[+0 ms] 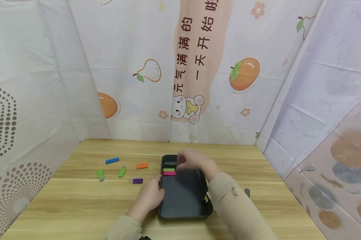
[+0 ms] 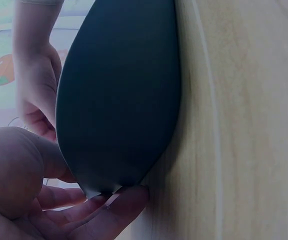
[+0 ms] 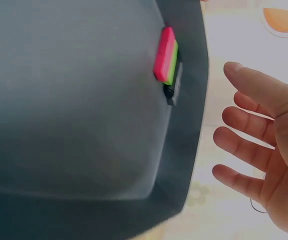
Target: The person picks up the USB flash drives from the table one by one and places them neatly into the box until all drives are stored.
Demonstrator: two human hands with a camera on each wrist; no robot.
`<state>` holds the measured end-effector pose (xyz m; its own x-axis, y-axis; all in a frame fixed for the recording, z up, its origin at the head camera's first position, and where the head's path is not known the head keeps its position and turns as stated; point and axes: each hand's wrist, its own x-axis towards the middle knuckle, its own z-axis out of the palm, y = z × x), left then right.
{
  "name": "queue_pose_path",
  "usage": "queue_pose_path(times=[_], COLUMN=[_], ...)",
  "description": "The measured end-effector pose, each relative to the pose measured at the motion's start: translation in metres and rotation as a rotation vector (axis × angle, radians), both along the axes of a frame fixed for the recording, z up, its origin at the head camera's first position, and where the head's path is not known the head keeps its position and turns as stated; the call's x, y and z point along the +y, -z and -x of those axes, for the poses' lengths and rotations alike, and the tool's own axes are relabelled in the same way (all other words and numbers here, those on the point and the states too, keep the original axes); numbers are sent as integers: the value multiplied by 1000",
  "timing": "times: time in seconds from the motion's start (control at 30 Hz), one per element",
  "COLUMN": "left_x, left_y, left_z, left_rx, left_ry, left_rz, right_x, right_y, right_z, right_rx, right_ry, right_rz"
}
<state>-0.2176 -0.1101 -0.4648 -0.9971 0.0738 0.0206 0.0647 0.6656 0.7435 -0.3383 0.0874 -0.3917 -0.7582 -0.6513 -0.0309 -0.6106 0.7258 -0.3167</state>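
Observation:
A dark grey, open-topped box [image 1: 183, 196] lies on the table. Along its left inner wall, toward the back, a pink USB stick [image 1: 169, 173], a green USB stick [image 3: 172, 70] and a black one [image 1: 169, 164] lie side by side. My left hand [image 1: 151, 193] grips the box's left wall; in the left wrist view its fingertips press the outer side. My right hand [image 1: 193, 160] is above the back of the box, near those sticks. In the right wrist view its fingers are spread beyond the rim with nothing between them.
Left of the box, a blue stick [image 1: 112, 160], an orange one [image 1: 142, 165], two green ones [image 1: 122, 171] and a purple one [image 1: 136, 181] lie on the wooden table [image 1: 78, 200]. A small yellow-green thing [image 1: 206, 199] is by the box's right wall. A grey strip [image 1: 247, 192] lies beyond my right sleeve.

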Motion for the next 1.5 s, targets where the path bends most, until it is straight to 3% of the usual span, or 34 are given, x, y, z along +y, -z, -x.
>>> queue_pose_path(times=[0.33,0.67,1.0,1.23,1.5], left_x=[1,1,2,2,0], left_y=[1,1,-1,0,2], left_z=[0,-1,-2,-2,0], left_rx=[0,-6,-9,-1,22], left_ry=[-8,-14,-19,-17,-11], left_rz=[-4,-8,1,7,16], right_x=[29,54,78,96,122], right_y=[-16,-33,-36,-40,-30], right_z=[0,-9,-12,-18,-21], right_rx=[-17,-64,-81,-59,-72], right_ry=[-61,-14,34,8,23], right_rz=[98,76,32,17,-16])
